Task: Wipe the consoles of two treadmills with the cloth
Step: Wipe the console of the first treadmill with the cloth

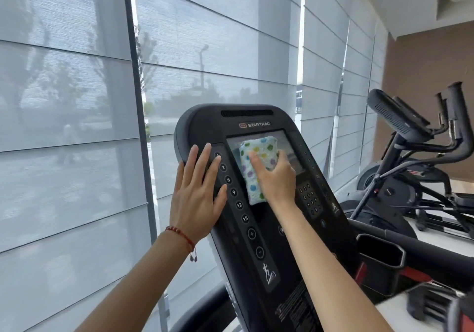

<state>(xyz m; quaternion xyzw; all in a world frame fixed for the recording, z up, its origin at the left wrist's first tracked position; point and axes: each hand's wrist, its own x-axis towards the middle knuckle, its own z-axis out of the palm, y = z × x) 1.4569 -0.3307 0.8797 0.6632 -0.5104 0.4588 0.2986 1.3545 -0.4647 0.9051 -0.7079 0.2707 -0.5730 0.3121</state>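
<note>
At the centre of the frame, your right hand (pixel 275 175) presses a folded cloth (pixel 256 170), white with coloured dots, flat against the screen (pixel 289 144) of a black treadmill console (pixel 246 229). Your fingers lie spread over the cloth, the thumb along its left half; the grip is a flat press rather than a closed fist. Your left hand (pixel 197 193) rests open, fingers extended and apart, against the console's left edge, fingertips reaching the column of numbered buttons (pixel 234 192). It holds nothing. A red bracelet (pixel 182 235) circles your left wrist. Behind the console hang grey window blinds (pixel 205 49). To the right stands another exercise machine (pixel 415 152), well apart from your hands.
</note>
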